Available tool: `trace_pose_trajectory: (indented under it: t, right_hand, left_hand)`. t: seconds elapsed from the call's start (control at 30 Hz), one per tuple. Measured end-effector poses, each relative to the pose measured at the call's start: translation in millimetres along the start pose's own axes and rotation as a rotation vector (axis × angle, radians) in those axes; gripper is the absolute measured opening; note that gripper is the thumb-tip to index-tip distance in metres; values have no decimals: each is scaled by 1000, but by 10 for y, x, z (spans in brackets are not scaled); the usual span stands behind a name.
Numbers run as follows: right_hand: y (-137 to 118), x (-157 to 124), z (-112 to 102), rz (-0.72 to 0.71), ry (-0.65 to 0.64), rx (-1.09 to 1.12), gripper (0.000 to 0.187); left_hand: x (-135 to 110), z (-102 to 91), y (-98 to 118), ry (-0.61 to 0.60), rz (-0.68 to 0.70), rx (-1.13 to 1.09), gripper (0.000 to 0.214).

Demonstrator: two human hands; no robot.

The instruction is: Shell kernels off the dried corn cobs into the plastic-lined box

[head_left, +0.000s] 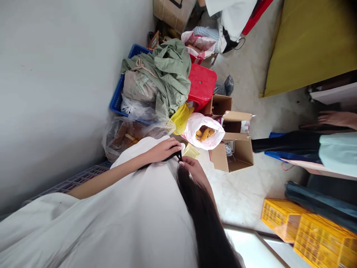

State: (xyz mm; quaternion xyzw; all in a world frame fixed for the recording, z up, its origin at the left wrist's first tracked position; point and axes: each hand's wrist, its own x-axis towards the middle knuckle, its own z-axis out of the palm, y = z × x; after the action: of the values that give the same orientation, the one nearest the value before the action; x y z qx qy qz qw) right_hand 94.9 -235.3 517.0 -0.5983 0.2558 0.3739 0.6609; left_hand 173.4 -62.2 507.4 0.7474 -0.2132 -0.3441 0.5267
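My left hand [163, 150] comes in from the lower left and closes around a small black strip [173, 157], perhaps a hair tie. My right hand [193, 168] lies close by, its fingertips at the strip and its wrist hidden behind a hank of long black hair [200, 212]. That hair hangs down over my white shirt [111, 223]. Just beyond my hands are a white plastic bag of dried corn cobs [203, 132] and a flat yellow packet [191, 151].
An open cardboard box [234, 156] stands beyond the bag. A grey wall [55, 93] runs along the left, with a blue basket [119, 96], green sacking [167, 70] and a red stool [202, 85] against it. Yellow crates [315, 234] stand at lower right. Another person's hand [337, 119] shows at right.
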Motion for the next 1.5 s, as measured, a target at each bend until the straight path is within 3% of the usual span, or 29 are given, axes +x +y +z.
trace_pose_trajectory:
  t: [0.17, 0.33, 0.67, 0.8, 1.1, 1.27, 1.37, 1.5]
  right_hand:
    - [48, 77, -30, -43, -104, -54, 27]
    - [56, 125, -67, -183, -27, -241, 29]
    - [22, 247, -64, -210, 41, -192, 38]
    - [-105, 387, -61, -253, -7, -204, 38]
    - [-334, 544, -7, -246, -82, -225, 40]
    - [-312, 545, -22, -217, -90, -195, 40]
    - [-318, 519, -65, -215, -72, -198, 38]
    - [-329, 493, -112, -232, -54, -197, 34]
  left_hand:
    - [21, -8, 38, 16, -26, -15, 30]
    - [49, -14, 93, 22, -56, -7, 31]
    - [85, -7, 84, 31, -53, -24, 31]
    - [86, -1, 101, 45, -60, -36, 30]
    - [72, -37, 36, 191, -211, -3, 43]
    - [51, -41, 33, 150, -333, -118, 38]
    - [33, -61, 61, 73, -268, -162, 32]
    - [41, -53, 46, 34, -97, 27, 34]
